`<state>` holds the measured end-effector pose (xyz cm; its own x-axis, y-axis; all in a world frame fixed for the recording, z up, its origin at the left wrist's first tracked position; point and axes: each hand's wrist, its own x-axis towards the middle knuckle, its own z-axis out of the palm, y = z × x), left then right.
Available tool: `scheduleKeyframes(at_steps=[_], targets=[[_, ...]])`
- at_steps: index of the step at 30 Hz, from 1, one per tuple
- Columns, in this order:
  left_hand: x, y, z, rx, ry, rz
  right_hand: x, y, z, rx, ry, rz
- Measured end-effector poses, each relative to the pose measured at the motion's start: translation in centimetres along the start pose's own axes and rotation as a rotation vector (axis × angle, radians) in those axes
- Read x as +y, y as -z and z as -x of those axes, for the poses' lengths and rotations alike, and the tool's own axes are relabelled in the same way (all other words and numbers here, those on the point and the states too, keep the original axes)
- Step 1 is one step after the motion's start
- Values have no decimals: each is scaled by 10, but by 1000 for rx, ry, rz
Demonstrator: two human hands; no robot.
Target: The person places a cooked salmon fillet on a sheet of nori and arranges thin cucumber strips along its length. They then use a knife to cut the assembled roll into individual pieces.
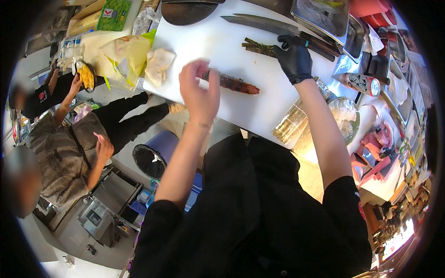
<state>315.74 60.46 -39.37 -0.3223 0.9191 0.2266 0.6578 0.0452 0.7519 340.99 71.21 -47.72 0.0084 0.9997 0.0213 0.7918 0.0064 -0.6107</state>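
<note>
On the white cutting board (pixel 199 28) lies a long, glossy red-brown piece of food (pixel 236 85) with dark, charred-looking patches. My bare left hand (pixel 200 88) is over its left end, fingers curved and smeared by motion, so a grip cannot be made out. Farther off, a small bunch of dark green strips (pixel 257 47) lies flat. My right hand (pixel 293 58), in a black glove, pinches the right end of these strips, which its fingers partly hide. Just beyond it, two long knives (pixel 262 24) lie side by side, dark handles to the right.
A crumpled white cloth (pixel 160 66) and a yellow-green plastic bag (pixel 125 53) sit at the board's left. Right of the board are a bamboo rolling mat (pixel 292 123), a bowl of rice (pixel 345 116), a can (pixel 364 84) and metal trays (pixel 324 21). Two people stand at left near a bin (pixel 157 150).
</note>
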Motion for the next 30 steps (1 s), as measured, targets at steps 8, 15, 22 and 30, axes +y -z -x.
scheduleKeyframes(at_steps=[8, 15, 22, 30], targets=[[-15, 4, -129, -129, -28, 147, 24, -18, -11, -62, 178, -134], [-80, 89, -50, 56, 229, 98, 8, -10, 1, -65, 84, -211], [-61, 70, 28, -140, -207, -325, 19, -11, -9, -110, 135, -97], [-62, 47, 41, -283, -216, -300, 7, -11, -1, -48, 118, -112]])
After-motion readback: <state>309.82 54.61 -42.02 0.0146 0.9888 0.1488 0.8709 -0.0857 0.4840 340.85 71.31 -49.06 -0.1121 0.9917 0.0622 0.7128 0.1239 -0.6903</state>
